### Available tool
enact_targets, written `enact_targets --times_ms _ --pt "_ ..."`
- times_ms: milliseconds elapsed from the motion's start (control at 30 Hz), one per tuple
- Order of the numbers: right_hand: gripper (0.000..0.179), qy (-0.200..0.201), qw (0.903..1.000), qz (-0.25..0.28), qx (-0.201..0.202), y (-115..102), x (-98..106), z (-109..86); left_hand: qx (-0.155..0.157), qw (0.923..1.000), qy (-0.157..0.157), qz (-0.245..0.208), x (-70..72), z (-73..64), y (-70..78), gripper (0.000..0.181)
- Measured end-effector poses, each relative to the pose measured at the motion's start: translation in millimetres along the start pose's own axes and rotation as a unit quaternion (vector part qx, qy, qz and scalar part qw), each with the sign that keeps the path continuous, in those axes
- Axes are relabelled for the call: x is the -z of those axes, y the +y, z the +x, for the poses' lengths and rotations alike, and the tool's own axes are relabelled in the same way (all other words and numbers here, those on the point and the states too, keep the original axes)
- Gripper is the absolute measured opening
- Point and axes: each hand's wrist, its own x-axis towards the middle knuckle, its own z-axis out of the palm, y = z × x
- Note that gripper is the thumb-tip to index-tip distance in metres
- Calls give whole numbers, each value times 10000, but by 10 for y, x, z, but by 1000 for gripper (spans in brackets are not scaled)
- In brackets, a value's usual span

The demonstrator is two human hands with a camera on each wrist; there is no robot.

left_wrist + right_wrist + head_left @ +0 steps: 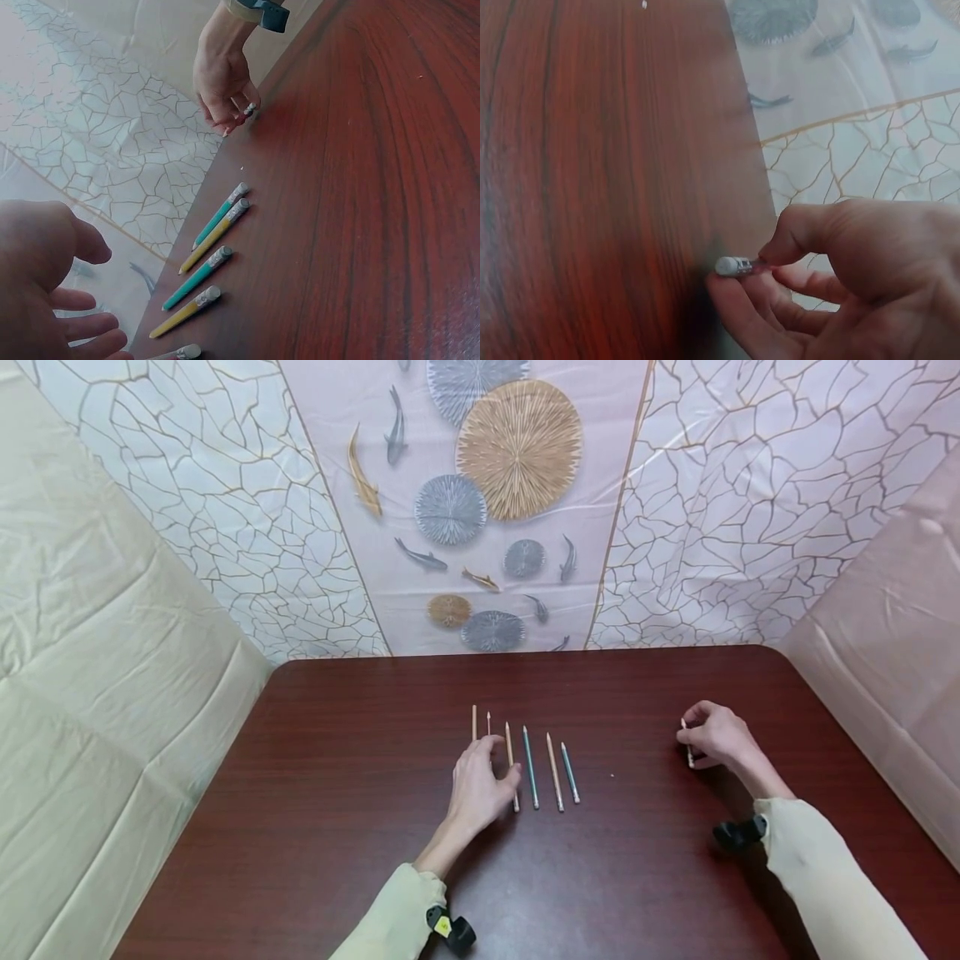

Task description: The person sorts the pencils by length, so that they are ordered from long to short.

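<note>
Several pencils lie side by side on the table. In the head view, a plain wood-coloured pencil [474, 722] and a thin pink-looking one [488, 723] are at the left, partly hidden by my left hand [478, 787]. Further right come a yellow pencil [510, 745], a teal pencil [530, 768], another yellow pencil [554, 772] and a shorter teal one [570, 772]. My left hand is over the left end of the row, fingers relaxed and holding nothing. At the right, my right hand [718, 735] pinches a short reddish pencil [759, 265] with a white eraser end.
The dark red-brown table [337, 843] is backed by a patterned cloth [517, 585], with pale cloth at both sides. A tiny white speck [612, 775] lies between the row and my right hand. Each wrist wears a black camera [738, 833].
</note>
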Motion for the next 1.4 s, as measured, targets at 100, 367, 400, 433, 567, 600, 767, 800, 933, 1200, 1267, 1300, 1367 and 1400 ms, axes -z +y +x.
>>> enact_targets --times_ms 100,367,400,433,567,600,767,800,933,1200,1267,1300,1367,1400 --pt "35 -128 9998 78 161 -55 -30 -44 32 10000 -2 -34 7 -1 -4 39" --pt "38 -388 9946 770 573 -142 -156 -135 113 9999 38 -118 15 -15 -19 41" --pt "38 -439 9938 830 596 -150 -173 -144 106 9999 51 -123 16 -19 -20 41" --pt "38 -485 9932 861 607 -157 -191 -153 114 9998 53 -135 19 -22 -21 41" --pt "37 -625 9919 913 622 -199 -258 -195 138 9999 12 -89 30 -30 -27 41" --pt "37 -648 9917 920 613 -214 -275 -206 138 9999 0 -65 32 -32 -31 41" --pt "37 -730 9913 938 573 -290 -361 -248 187 9998 -49 -2 37 -40 -55 41" --pt "36 -742 9912 933 573 -304 -380 -252 186 9998 -49 15 38 -41 -58 41" --pt "36 -808 9905 935 598 -349 -450 -266 199 9998 -62 -19 44 -46 -62 41" --pt "38 -922 9886 986 665 -403 -576 -276 278 9996 -81 -41 48 -51 -64 41" --pt "38 -953 9883 994 660 -416 -609 -275 317 9994 -89 -62 50 -51 -63 42" --pt "38 -973 9881 998 652 -423 -625 -276 334 9994 -94 -78 50 -53 -62 42" --pt "37 -1025 9873 1028 643 -438 -656 -279 354 9993 -94 -95 48 -54 -63 43" --pt "36 -1046 9870 1047 632 -445 -670 -281 355 9993 -87 -106 46 -55 -64 43"
